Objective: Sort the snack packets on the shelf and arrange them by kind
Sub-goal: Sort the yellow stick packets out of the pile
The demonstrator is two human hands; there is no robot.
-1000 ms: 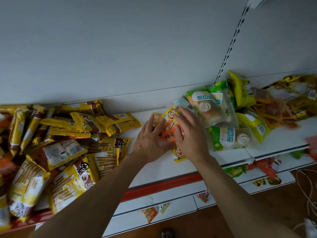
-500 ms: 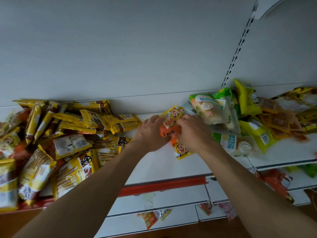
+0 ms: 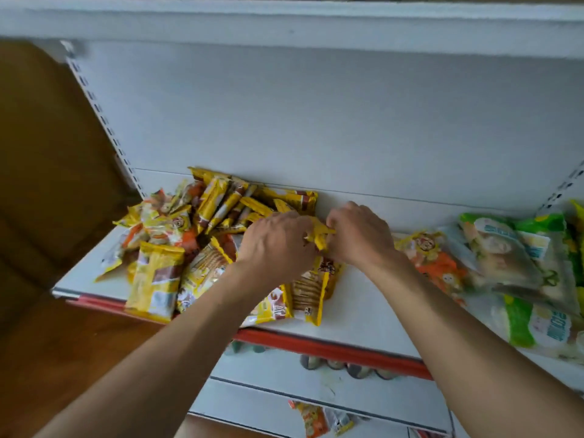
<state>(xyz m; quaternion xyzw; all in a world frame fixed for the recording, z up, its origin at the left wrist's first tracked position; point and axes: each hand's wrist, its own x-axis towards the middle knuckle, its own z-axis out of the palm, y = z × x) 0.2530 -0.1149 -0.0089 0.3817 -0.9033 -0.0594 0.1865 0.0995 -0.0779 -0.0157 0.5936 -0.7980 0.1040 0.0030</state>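
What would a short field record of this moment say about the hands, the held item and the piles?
left hand: grips yellow packet
right hand: pinches the same packet's other side
yellow pile: heaped at left of shelf
green packets: right end
orange packets: between right hand and green packets

Biscuit pile (image 3: 202, 235) left on shelf (image 3: 363, 298); bun packets (image 3: 502, 257) right; left hand (image 3: 278, 245), right hand (image 3: 360, 235) between, gripping single packet (image 3: 320, 236).
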